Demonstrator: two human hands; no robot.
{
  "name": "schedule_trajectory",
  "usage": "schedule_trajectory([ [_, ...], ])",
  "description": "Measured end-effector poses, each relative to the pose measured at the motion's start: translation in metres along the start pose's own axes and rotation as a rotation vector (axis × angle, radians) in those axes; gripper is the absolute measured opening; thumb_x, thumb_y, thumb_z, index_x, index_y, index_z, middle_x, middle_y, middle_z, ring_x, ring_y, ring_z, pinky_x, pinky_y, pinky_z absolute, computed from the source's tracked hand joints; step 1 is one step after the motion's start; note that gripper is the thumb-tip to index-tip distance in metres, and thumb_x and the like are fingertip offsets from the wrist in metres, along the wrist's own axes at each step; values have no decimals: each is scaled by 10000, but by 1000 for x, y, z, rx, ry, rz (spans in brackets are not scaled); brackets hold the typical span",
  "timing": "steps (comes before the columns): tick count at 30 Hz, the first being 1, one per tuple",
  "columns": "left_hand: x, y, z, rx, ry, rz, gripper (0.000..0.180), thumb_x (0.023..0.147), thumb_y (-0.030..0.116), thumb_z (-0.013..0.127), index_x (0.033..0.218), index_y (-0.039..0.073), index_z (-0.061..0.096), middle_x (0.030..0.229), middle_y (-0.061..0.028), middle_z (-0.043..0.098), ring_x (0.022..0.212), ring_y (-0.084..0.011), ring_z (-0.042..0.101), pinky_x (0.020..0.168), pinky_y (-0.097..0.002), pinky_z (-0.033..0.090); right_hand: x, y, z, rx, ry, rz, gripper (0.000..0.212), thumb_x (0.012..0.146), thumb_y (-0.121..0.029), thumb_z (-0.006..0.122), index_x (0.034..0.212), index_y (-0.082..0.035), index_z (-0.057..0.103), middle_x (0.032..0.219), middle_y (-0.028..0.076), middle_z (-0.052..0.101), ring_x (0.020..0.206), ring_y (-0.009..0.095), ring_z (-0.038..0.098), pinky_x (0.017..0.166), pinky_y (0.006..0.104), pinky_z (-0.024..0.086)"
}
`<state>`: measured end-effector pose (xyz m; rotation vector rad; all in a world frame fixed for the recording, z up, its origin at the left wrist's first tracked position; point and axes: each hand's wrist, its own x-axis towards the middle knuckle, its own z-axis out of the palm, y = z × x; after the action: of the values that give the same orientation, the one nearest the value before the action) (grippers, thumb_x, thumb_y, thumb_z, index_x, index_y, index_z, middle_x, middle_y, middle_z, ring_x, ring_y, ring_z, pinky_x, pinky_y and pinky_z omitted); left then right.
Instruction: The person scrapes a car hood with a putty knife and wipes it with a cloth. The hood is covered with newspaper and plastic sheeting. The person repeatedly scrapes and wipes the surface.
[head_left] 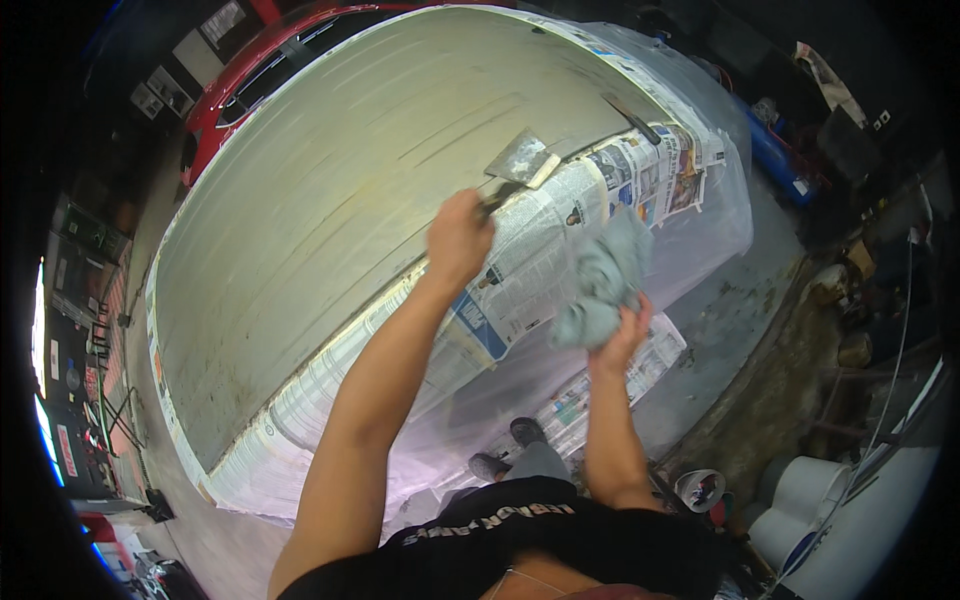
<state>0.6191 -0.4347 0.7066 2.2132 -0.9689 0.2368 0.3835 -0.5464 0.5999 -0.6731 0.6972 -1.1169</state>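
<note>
My left hand point(461, 240) is closed around the dark handle of a wide scraper point(519, 160). Its flat metal blade lies at the edge of a large, dull beige-grey vehicle panel point(330, 190), beside the masking newspaper point(545, 235). In my right hand point(622, 338) is a bunched grey-green cloth point(603, 275), held above the newspaper and the plastic sheeting. A second tool with a dark handle and thin blade point(634, 120) rests at the panel's far right edge.
Clear plastic sheeting point(715, 245) drapes round the panel. A red car point(215, 120) stands behind at the left. A blue cylinder point(775, 155) lies at the right. White buckets point(810, 490) and an open tub point(700, 490) are at the lower right. More newspaper point(655, 350) lies by my feet.
</note>
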Motion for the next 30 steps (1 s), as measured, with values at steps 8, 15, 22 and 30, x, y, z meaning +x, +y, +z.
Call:
schedule_trajectory([
  [8, 77, 14, 114, 307, -168, 118, 223, 859, 160, 689, 1040, 45, 629, 1076, -127, 701, 1060, -324, 635, 850, -445, 560, -42, -84, -162, -258, 151, -129, 344, 909, -93, 515, 1253, -75, 510, 1220, 127, 526, 1087, 248, 546, 935, 391, 484],
  [15, 92, 2, 122, 469, -274, 254, 173, 885, 124, 627, 1027, 31, 595, 946, -165, 725, 923, -346, 692, 792, -451, 571, -33, -86, -174, -294, 143, -107, 314, 914, -70, 509, 1227, -61, 532, 1144, 100, 540, 1032, 211, 532, 923, 355, 455],
  [22, 94, -22, 96, 548, -319, 400, 133, 919, 151, 578, 1013, 56, 575, 903, -156, 718, 850, -326, 713, 696, -430, 589, 7, -59, -124, -377, -40, -197, 281, 916, -118, 594, 1176, -18, 552, 1136, 93, 545, 1062, 204, 512, 971, 346, 410],
  [30, 73, -63, 7, 404, 175, 262, 227, 775, 134, 745, 917, 77, 577, 803, -123, 667, 775, -327, 682, 628, -441, 554, 127, -77, 44, -500, -133, -520, 410, 857, -162, 781, 1168, 2, 570, 1140, 96, 588, 1084, 195, 532, 994, 348, 415],
])
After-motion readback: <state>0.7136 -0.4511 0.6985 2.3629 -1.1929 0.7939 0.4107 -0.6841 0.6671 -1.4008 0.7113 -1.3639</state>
